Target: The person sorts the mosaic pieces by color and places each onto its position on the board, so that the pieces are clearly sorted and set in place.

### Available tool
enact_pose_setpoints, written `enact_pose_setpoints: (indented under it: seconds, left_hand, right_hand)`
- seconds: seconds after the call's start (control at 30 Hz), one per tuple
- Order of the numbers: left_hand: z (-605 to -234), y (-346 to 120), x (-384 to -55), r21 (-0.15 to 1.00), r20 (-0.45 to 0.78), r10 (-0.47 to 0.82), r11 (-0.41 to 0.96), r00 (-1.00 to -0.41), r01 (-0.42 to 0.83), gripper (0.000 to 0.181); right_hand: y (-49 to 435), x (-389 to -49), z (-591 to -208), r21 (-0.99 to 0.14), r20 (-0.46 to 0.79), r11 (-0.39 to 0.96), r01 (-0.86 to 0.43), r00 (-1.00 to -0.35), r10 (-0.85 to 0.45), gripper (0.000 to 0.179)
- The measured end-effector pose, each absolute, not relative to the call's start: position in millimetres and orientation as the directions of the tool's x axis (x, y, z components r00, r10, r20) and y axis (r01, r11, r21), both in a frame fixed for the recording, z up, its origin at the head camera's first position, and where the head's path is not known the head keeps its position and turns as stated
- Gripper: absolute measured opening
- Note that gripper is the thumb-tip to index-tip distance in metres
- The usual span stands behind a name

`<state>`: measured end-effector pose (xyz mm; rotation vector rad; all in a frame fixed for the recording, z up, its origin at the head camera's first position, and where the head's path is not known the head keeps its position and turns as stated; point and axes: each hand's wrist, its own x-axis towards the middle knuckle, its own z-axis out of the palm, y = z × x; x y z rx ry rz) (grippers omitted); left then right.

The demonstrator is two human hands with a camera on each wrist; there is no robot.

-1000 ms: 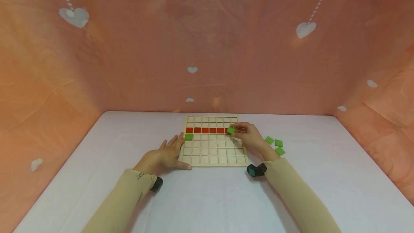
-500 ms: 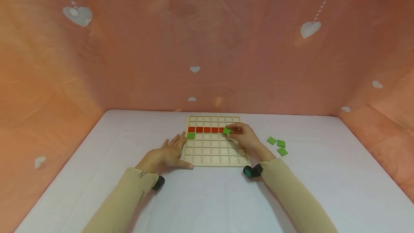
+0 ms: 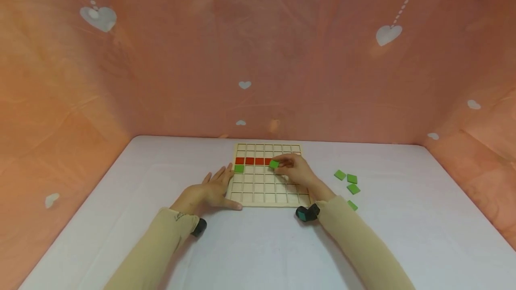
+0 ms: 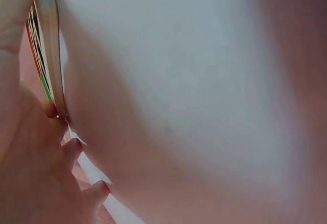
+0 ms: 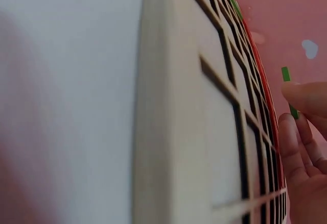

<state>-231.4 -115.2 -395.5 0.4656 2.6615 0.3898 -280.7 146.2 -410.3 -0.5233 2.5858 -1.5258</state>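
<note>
A wooden grid board point(image 3: 259, 188) lies on the table. A row of red square tiles point(image 3: 250, 161) fills part of it, and one green tile point(image 3: 239, 168) sits at the left, in the row just nearer. My left hand point(image 3: 203, 195) rests against the board's left side, fingers spread, thumb by the front left corner. Over the board, my right hand point(image 3: 300, 173) pinches another green tile point(image 3: 274, 164) between thumb and fingers. In the right wrist view, that tile point(image 5: 286, 74) appears edge-on, raised above the grid. The right hand hides the right end of the red row.
Several loose green tiles point(image 3: 340, 175) lie right of the board; one of them point(image 3: 352, 205) is partly behind the right sleeve point(image 3: 354, 236). A pale cloth covers the table point(image 3: 242, 254). An orange curtain point(image 3: 258, 57) with hearts hangs behind and at the sides.
My right hand has moved left across the board with its green tile. A loose green tile has come into view beside the right forearm. The left hand stays in place.
</note>
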Motion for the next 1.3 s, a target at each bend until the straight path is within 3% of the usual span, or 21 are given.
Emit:
enact_pose_setpoints:
  seconds: [0.57,1.3]
  left_hand:
    - [-394.6,-118.3,-228.8,0.338,-0.357,0.37,0.907,-0.858,0.25,0.111]
    - [-391.9,-116.8,-233.6,0.3,-0.394,0.38,0.914,-0.837,0.273,0.112]
  right_hand:
    - [113.7,-282.2,-410.5,-0.834,0.111,0.455,-0.312,-0.903,-0.416,0.032]
    - [81.3,-283.3,-412.8,-0.875,0.037,0.43,-0.223,-0.916,-0.4,0.03]
